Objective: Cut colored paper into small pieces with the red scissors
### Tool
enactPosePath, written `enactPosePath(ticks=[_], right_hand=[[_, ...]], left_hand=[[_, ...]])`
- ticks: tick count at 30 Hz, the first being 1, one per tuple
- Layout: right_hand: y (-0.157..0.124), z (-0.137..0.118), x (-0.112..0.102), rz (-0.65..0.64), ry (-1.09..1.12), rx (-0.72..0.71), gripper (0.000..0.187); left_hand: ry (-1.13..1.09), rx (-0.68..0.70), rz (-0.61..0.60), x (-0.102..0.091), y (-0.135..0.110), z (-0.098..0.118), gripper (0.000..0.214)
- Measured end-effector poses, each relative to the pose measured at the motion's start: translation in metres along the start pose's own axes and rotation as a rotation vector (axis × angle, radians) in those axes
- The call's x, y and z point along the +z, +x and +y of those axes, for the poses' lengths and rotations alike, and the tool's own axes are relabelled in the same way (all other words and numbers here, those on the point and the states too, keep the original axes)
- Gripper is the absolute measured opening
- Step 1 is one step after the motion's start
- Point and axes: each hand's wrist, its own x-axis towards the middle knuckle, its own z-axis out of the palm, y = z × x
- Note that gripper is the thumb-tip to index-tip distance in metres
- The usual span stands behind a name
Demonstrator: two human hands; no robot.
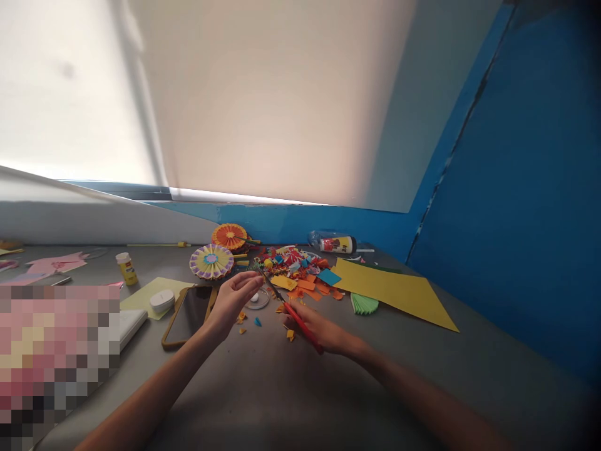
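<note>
From my feed, the right hand (pixel 319 329) is closed around red-handled scissors (pixel 300 326), their blades pointing up and away across the grey worktop (pixel 277 394) toward a heap of cut paper scraps (pixel 291 263). The left hand (pixel 232 302) is open, its fingers (pixel 248 282) loosely curved, holding nothing I can see, just beside the blades. Beyond it sit paper rosettes (pixel 211 262); a phone (pixel 188 316) lies near the left wrist, and a yellow card sheet (pixel 389 294) lies off to the right.
</note>
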Motion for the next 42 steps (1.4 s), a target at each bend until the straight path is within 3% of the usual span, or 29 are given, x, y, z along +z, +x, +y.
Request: enactPosePath(ticks=[13,23,29,37,42], right_hand=[[-0.001,-0.001,-0.003,-0.004,-0.017,0.011,0.043],[-0.002,-0.004,-0.002,0.014,-0.043,0.016,0.044],[-0.001,-0.006,-0.004,0.033,-0.076,0.028,0.044],[-0.002,-0.010,-0.011,-0.008,-0.061,0.027,0.044],[0.003,-0.005,-0.012,0.095,0.039,0.005,0.040]], left_hand=[[0.055,0.052,0.071,-0.004,0.003,0.003,0.050],[0.043,0.072,0.029,-0.002,0.002,0.002,0.041],[0.222,0.084,-0.040,-0.002,0.000,0.002,0.039],[0.430,0.200,-0.087,-0.004,-0.008,0.022,0.033],[0.731,0.356,-0.134,-0.027,0.010,0.018,0.020]])
